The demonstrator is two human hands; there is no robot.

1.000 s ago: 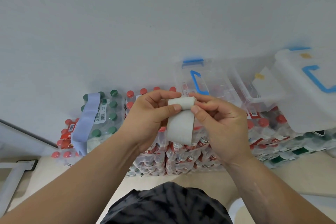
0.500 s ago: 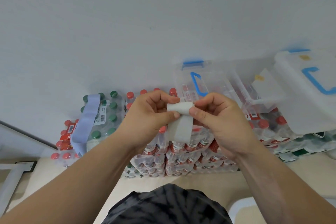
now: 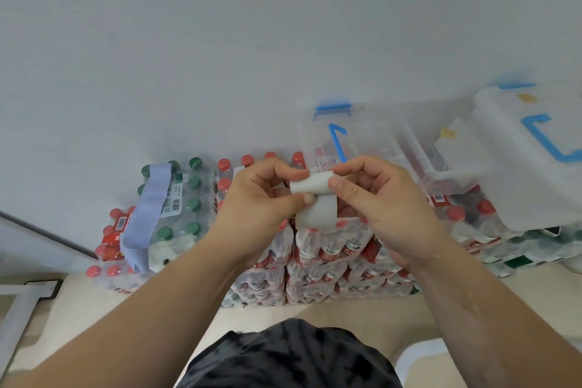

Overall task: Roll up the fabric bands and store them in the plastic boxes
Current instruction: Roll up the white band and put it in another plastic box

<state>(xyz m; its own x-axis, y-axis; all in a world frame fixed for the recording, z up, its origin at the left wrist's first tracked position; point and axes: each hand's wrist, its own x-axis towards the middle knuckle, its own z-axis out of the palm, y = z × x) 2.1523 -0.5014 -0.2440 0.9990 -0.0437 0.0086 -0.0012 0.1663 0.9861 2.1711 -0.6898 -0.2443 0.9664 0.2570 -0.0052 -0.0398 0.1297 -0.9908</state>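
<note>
Stacked packs of red-capped bottles [image 3: 330, 249] stand on the floor against the wall, with a green-capped pack [image 3: 189, 208] to the left. A pale blue band [image 3: 148, 208] lies draped over that pack, its end hanging down the front. Two clear boxes sit on the red packs: one [image 3: 371, 132] with a blue handle, an open one [image 3: 441, 164] beside it, and a lid [image 3: 529, 167] with a blue handle at far right. Both hands block the first box's front. The left grip [image 3: 261, 201] and right grip [image 3: 387, 208] each pinch an end of the white band [image 3: 315, 211], held in the air before the boxes (rolled at the top, a short tail hanging). The green pack's label [image 3: 173, 198] carries Chinese print and a barcode; a barcode sticker [image 3: 437, 198] shows below the open box.
</note>
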